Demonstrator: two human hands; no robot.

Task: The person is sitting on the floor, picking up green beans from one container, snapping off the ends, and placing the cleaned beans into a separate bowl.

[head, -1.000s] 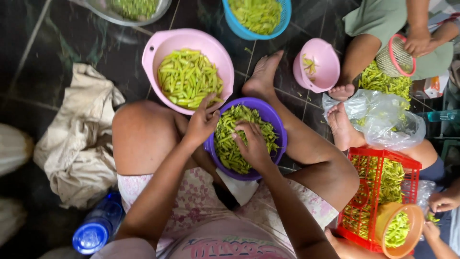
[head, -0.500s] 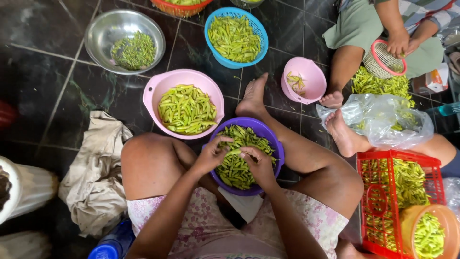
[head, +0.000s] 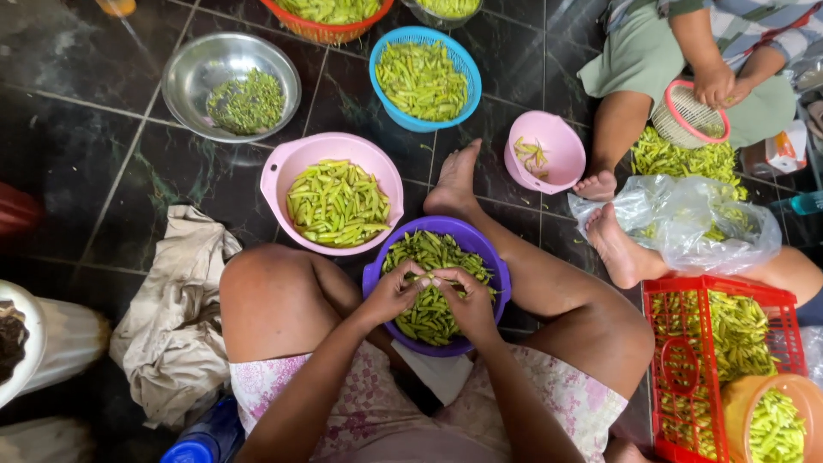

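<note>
I sit on a dark tiled floor with a purple bowl of green bean pods between my legs. My left hand and my right hand meet over the bowl, fingertips pinching the same green pod. A pink bowl full of split pods stands just beyond my left knee. A small pink bowl with a few pods lies past my foot.
A steel bowl, a blue basket and an orange basket hold green pods farther out. Right: a red crate, an orange tub, a plastic bag, another seated person's legs and hands. A crumpled cloth lies left.
Both hands have drawn together over the purple bowl and now pinch one pod. The view has tilted forward, showing more bowls at the top.
</note>
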